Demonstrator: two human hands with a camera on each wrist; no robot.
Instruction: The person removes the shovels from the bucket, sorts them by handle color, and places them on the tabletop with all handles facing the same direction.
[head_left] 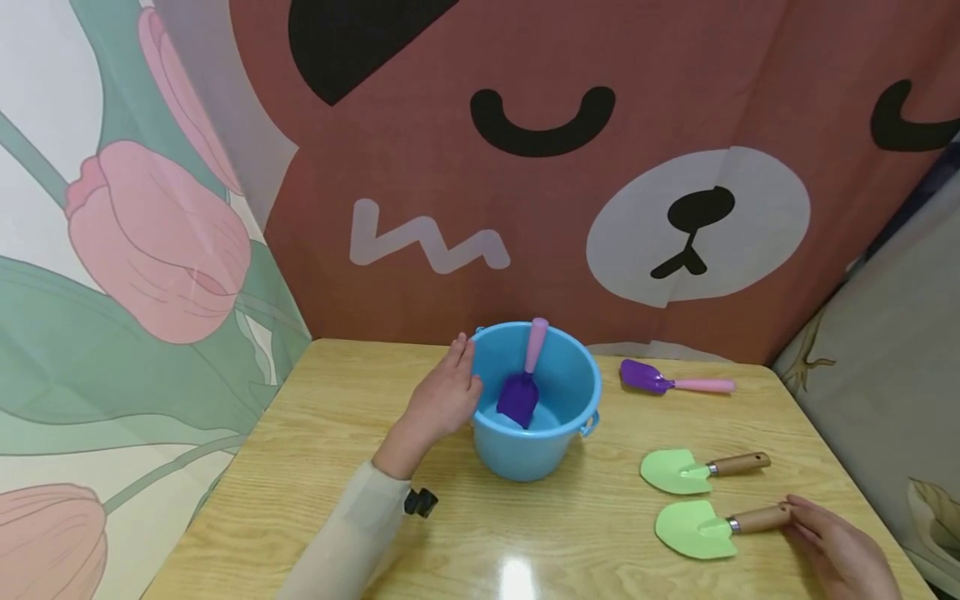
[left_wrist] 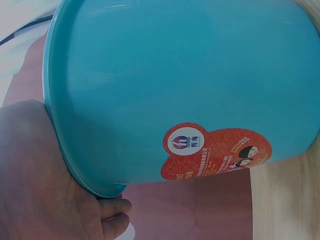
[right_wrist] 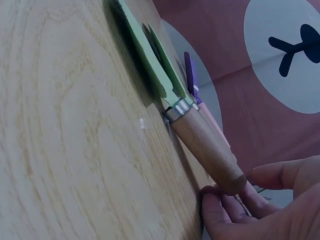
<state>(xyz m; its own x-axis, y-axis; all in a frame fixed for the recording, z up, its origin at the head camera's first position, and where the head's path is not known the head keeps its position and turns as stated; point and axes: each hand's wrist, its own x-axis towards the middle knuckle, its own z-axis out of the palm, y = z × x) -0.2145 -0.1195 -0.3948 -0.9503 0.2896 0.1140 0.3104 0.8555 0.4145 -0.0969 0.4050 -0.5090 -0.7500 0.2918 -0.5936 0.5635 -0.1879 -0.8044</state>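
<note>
My left hand [head_left: 442,392] rests against the left rim of a light blue bucket [head_left: 525,454], its fingers fairly straight. The left wrist view shows the palm by the rim and a red sticker [left_wrist: 215,152] on the bucket's side. Inside the bucket, a purple toy shovel [head_left: 519,400] leans with its pink handle up. My right hand [head_left: 843,546] is at the handle end of the nearer green trowel [head_left: 697,531]. From the right wrist, its fingertips lie under and beside the wooden handle [right_wrist: 207,150], with the upper finger apart from it.
A second green trowel [head_left: 675,472] lies just behind the nearer one. Farther back on the wooden table [head_left: 360,375] is another purple shovel [head_left: 645,377] with a pink handle. A printed bear curtain [head_left: 420,167] hangs right behind the table, flowered cloth [head_left: 157,242] on the left.
</note>
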